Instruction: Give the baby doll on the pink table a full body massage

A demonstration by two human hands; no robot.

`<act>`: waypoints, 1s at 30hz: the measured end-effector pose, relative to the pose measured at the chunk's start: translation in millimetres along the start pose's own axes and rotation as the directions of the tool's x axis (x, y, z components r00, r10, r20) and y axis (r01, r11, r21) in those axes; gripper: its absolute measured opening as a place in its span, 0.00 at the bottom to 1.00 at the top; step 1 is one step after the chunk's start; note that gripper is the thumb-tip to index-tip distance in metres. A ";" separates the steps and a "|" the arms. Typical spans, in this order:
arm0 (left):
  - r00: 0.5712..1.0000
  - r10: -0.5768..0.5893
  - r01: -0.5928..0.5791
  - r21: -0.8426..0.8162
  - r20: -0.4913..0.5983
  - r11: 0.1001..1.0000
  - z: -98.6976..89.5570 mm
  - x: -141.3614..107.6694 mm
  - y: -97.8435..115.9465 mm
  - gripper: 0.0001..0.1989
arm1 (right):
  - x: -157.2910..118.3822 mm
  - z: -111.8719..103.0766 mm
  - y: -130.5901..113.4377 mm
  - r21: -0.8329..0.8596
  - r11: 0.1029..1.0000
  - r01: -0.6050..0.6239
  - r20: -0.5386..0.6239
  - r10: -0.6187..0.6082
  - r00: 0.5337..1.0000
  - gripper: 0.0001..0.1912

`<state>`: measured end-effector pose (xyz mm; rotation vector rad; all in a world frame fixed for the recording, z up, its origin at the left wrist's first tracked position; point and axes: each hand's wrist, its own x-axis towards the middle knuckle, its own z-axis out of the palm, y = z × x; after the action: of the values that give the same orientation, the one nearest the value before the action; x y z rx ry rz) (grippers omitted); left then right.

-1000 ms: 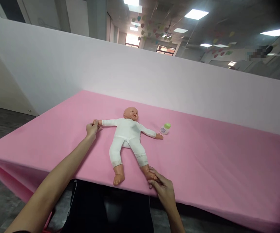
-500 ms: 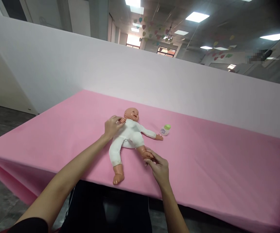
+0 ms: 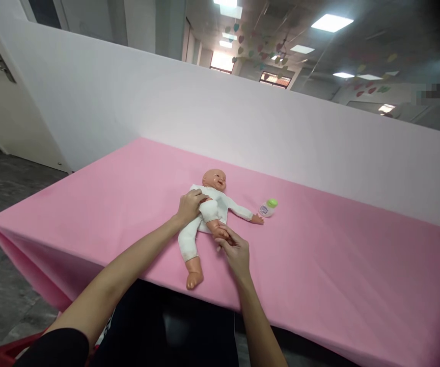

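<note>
A baby doll [image 3: 218, 196] with a white cloth body lies on its back on the pink-covered table [image 3: 304, 255], head toward the wall. My left hand [image 3: 191, 205] is closed on one of the doll's hands and holds it over the belly. My right hand [image 3: 235, 247] grips the foot of the doll's bent leg, close to the held hand. The doll's other leg lies straight toward the table's front edge. Its other arm is stretched out to the right, its fingers beside a small clear bottle [image 3: 268, 208] with a green cap.
Behind the table runs a low white wall [image 3: 243, 127]. A door [image 3: 9, 92] stands at the far left. Part of a red seat [image 3: 9, 351] shows at the bottom left. The table's front edge is just before my lap.
My left hand has brought the doll's hand down from near its shoulder to its belly. My right hand has moved the doll's foot inward and up, bending the leg more. The view has shifted slightly.
</note>
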<state>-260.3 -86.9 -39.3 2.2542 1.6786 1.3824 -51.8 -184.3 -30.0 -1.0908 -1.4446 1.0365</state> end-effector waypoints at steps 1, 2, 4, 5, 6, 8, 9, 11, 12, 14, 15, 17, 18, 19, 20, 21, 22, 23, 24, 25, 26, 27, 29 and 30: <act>0.999 -0.024 0.023 -0.032 -0.035 0.999 -0.6 0.0 0.6 0.08 | -3.2 -4.4 -1.3 -0.001 1.000 -0.003 -0.013 0.003 1.000 0.24; 0.995 -0.062 0.055 -0.079 -0.077 0.995 -1.9 0.2 0.4 0.08 | -7.4 -10.3 -2.6 -0.005 1.000 -0.003 -0.025 0.003 1.000 0.24; 0.970 -0.173 0.133 -0.222 -0.170 0.966 -7.3 1.2 -3.4 0.08 | -18.5 -25.7 -4.2 -0.035 0.999 0.003 -0.042 -0.005 0.999 0.23; 0.946 -0.244 0.172 -0.308 -0.214 0.936 -11.7 2.0 -7.2 0.08 | -25.3 -34.8 -4.3 -0.064 0.998 0.007 -0.046 -0.010 0.999 0.22; 0.915 -0.319 0.206 -0.392 -0.248 0.897 -17.3 2.7 -12.2 0.09 | -32.7 -44.1 -3.8 -0.102 0.995 0.010 -0.046 -0.015 0.999 0.22; 0.849 -0.444 0.258 -0.510 -0.285 0.821 -30.7 3.0 -25.4 0.10 | -48.4 -61.5 -0.7 -0.185 0.983 0.012 -0.041 -0.020 0.999 0.21; 0.825 -0.484 0.282 -0.528 -0.292 0.801 -37.6 2.1 -33.2 0.11 | -56.3 -68.6 2.0 -0.214 0.977 0.012 -0.038 -0.021 0.999 0.21; 0.801 -0.525 0.344 -0.497 -0.288 0.797 -49.6 -2.1 -49.8 0.11 | -71.0 -77.8 9.0 -0.233 0.972 0.008 -0.028 -0.015 0.999 0.21; 0.793 -0.543 0.382 -0.470 -0.276 0.796 -53.7 -5.3 -58.3 0.12 | -77.4 -79.8 13.2 -0.226 0.974 0.002 -0.020 -0.007 1.000 0.21; 0.744 -0.628 0.478 -0.477 -0.227 0.738 -57.6 -12.6 -74.5 0.15 | -87.8 -79.9 21.5 -0.198 0.980 -0.022 0.001 0.022 1.000 0.21; 0.696 -0.692 0.530 -0.514 -0.192 0.675 -57.6 -16.2 -81.9 0.16 | -91.5 -78.8 25.2 -0.185 0.982 -0.036 0.007 0.038 0.999 0.21; 0.589 -0.799 0.604 -0.589 -0.124 0.536 -55.7 -21.2 -94.3 0.16 | -95.7 -76.6 30.9 -0.162 0.985 -0.057 -0.006 0.057 0.998 0.22; 0.548 -0.830 0.624 -0.610 -0.105 0.488 -54.5 -22.4 -98.7 0.16 | -96.4 -76.0 32.5 -0.154 0.986 -0.062 -0.021 0.059 0.998 0.22; 0.523 -0.847 0.634 -0.621 -0.097 0.462 -53.6 -22.4 -101.7 0.16 | -96.0 -75.9 33.1 -0.149 0.987 -0.064 -0.036 0.059 0.998 0.22; 0.514 -0.852 0.637 -0.623 -0.096 0.454 -53.1 -21.3 -102.9 0.16 | -94.9 -76.2 32.8 -0.146 0.987 -0.063 -0.047 0.057 0.997 0.22; 0.515 -0.851 0.635 -0.623 -0.101 0.457 -53.0 -19.2 -102.1 0.15 | -92.9 -76.5 31.5 -0.147 0.987 -0.059 -0.054 0.052 0.997 0.22; 0.523 -0.845 0.627 -0.621 -0.112 0.471 -53.1 -16.3 -99.2 0.15 | -90.3 -76.7 29.3 -0.152 0.987 -0.053 -0.060 0.044 0.997 0.22; 0.544 -0.829 0.612 -0.613 -0.134 0.500 -53.4 -12.7 -94.1 0.15 | -87.1 -76.3 26.4 -0.161 0.986 -0.043 -0.063 0.033 0.997 0.21; 0.578 -0.799 0.587 -0.596 -0.165 0.548 -53.6 -8.6 -86.8 0.14 | -83.4 -75.4 22.9 -0.171 0.985 -0.030 -0.064 0.019 0.998 0.21; 0.627 -0.752 0.548 -0.572 -0.203 0.611 -53.4 -4.3 -77.7 0.13 | -79.2 -73.6 19.1 -0.180 0.984 -0.014 -0.062 0.003 0.998 0.21; 0.685 -0.689 0.494 -0.545 -0.236 0.677 -52.7 0.2 -67.1 0.12 | -74.7 -71.0 15.0 -0.185 0.983 0.002 -0.059 -0.014 0.998 0.21; 0.746 -0.615 0.429 -0.522 -0.256 0.738 -51.2 4.6 -55.5 0.12 | -69.8 -67.8 11.1 -0.185 0.983 0.015 -0.055 -0.026 0.998 0.21; 0.847 -0.466 0.311 -0.472 -0.256 0.825 -45.2 12.9 -31.8 0.11 | -59.1 -59.7 3.7 -0.171 0.985 0.031 -0.048 -0.040 0.998 0.21; 0.879 -0.410 0.280 -0.435 -0.242 0.856 -40.6 16.6 -20.9 0.11 | -53.4 -55.2 0.3 -0.160 0.986 0.034 -0.047 -0.042 0.998 0.21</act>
<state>-301.8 -84.1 -14.1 1.4801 1.5998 1.8593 7.3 -232.9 -34.9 -1.1898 -1.5226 0.8723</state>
